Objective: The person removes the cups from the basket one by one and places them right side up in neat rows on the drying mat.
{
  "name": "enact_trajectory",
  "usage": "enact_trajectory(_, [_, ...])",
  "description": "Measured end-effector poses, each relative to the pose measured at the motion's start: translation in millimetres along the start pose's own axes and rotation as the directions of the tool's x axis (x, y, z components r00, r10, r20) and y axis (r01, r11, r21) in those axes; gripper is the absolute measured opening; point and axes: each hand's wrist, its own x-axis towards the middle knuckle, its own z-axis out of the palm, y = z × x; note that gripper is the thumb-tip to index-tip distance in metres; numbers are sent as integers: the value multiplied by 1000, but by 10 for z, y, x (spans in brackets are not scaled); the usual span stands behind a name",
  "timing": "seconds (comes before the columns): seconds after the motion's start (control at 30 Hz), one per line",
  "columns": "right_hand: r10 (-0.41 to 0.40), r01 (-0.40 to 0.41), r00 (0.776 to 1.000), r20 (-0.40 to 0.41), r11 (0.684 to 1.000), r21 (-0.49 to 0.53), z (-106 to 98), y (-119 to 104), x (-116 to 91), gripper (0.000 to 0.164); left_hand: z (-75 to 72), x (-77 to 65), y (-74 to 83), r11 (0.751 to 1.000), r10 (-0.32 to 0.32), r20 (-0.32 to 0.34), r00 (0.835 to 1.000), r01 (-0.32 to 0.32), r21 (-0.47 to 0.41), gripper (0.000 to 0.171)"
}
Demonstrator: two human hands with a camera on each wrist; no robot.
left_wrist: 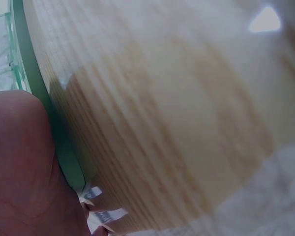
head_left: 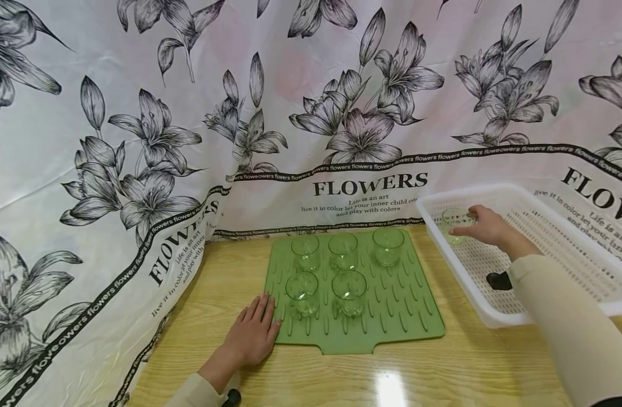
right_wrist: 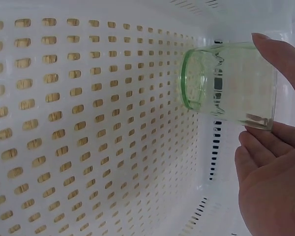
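In the head view my right hand point(head_left: 485, 226) pinches a clear greenish drinking glass point(right_wrist: 236, 83) by its rim, thumb on one side and fingers on the other. The glass is inside the white perforated basket point(head_left: 456, 282), near its left end. The right wrist view has the thick glass base towards the basket floor; contact is unclear. My left hand point(head_left: 252, 333) lies with straight fingers on the left edge of a green drying mat point(head_left: 402, 316). Several similar glasses, one of them a glass at the mat's near left point(head_left: 302, 294), stand upright on the mat.
The wooden table point(head_left: 301, 376) extends in front of the mat. A white cloth with black flower prints point(head_left: 270, 34) hangs behind and along the left side. The basket's raised rim stands right of the mat, with a strip of table between them.
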Motion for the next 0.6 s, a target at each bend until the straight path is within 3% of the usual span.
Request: enact_trajectory(0.6, [9,-9,1000,-4,999,53,91,77,53,112,21,-8,-23,1000,5,-9,1000,-5,1,64])
